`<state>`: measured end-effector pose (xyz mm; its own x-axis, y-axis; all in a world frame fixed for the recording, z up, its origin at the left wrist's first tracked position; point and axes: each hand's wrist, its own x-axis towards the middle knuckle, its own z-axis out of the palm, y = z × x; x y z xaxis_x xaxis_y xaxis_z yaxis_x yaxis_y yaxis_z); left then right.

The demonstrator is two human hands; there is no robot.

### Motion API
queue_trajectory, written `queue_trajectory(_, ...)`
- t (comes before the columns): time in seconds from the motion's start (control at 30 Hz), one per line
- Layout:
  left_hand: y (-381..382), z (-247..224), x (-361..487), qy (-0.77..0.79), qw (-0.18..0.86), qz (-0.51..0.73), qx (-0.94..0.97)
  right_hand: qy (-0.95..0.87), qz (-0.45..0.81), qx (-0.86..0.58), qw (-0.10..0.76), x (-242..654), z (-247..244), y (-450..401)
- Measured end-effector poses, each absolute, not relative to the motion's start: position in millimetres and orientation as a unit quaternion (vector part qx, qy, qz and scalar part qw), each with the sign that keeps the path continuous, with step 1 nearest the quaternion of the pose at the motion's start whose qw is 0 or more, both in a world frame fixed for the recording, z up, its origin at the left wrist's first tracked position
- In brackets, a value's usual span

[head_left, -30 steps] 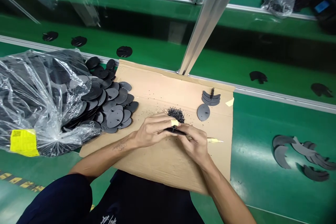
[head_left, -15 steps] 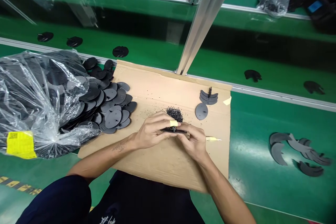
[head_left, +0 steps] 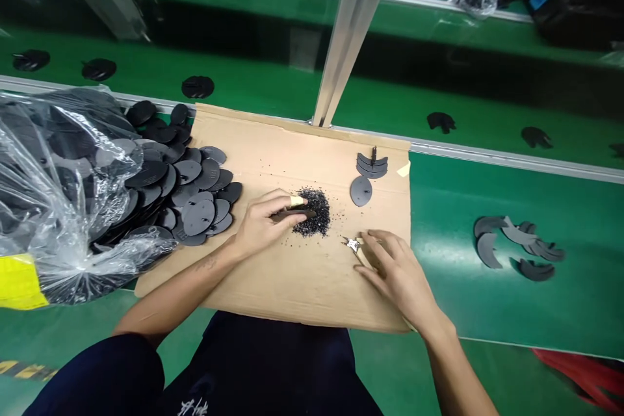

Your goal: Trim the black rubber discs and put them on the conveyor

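Black piece sits partly hidden by left hand.

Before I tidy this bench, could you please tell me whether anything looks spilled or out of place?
Black bits lie heaped on the cardboard, with strays scattered around, so they look spilled, though they may be scrap. Loose discs sprawl untidily beside the bag, some overlapping at odd angles. Nothing looks clearly damaged.
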<state>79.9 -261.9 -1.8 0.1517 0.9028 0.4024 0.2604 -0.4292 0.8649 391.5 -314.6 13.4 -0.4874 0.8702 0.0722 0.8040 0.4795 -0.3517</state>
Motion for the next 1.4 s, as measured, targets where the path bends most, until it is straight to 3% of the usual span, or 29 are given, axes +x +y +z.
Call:
queue_trajectory(0.4, -257, 3, 91, 0.344, 0.316, 0.485, 0.740, -0.818, 0.215, -0.420, 0.329, 344, 27, -285)
queue_trajectory(0.6, -258, -2, 94, 0.328, 0.331, 0.499, 0.731, -0.847, 0.204, -0.394, 0.292, 332, 31, -272)
queue_trajectory(1.4, -259, -7, 91, 0.314, 0.348, 0.514, 0.719, -0.860, 0.213, -0.366, 0.284, 333, 35, -264)
